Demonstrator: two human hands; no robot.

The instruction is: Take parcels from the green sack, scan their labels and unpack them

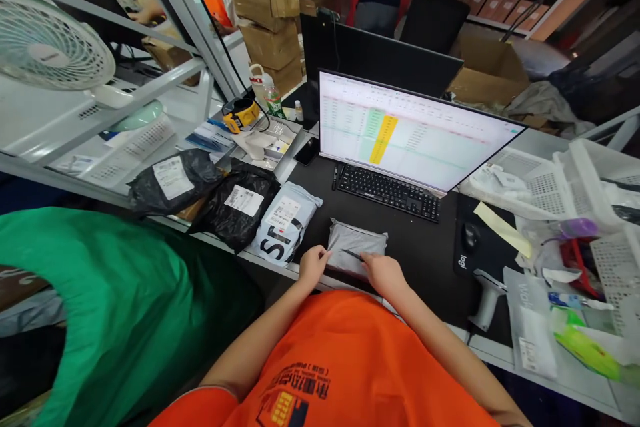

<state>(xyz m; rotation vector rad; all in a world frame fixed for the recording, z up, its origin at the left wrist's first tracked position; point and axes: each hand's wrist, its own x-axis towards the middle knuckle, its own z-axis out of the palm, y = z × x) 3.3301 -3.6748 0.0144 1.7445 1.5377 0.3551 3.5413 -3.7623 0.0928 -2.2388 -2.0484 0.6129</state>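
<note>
A flat grey plastic mailing bag (356, 240) lies on the black desk mat in front of me. At its near left corner my left hand (313, 267) is closed, thumb and fingers pinching the edge of the bag. My right hand (384, 273) grips a slim dark pointed tool (353, 254), whose tip points left over the bag; whether it is a pen or a blade I cannot tell. Left of the bag lie a white-and-black labelled parcel (285, 223) and two black parcels, one in the middle (240, 207) and one farther left (175, 180).
A monitor (400, 127) and keyboard (387, 191) stand behind the bag. On the right are a mouse (470, 236), a barcode scanner (487, 300) and white baskets (545, 187). A green sack (125, 307) hangs at lower left, below a fan (50, 47).
</note>
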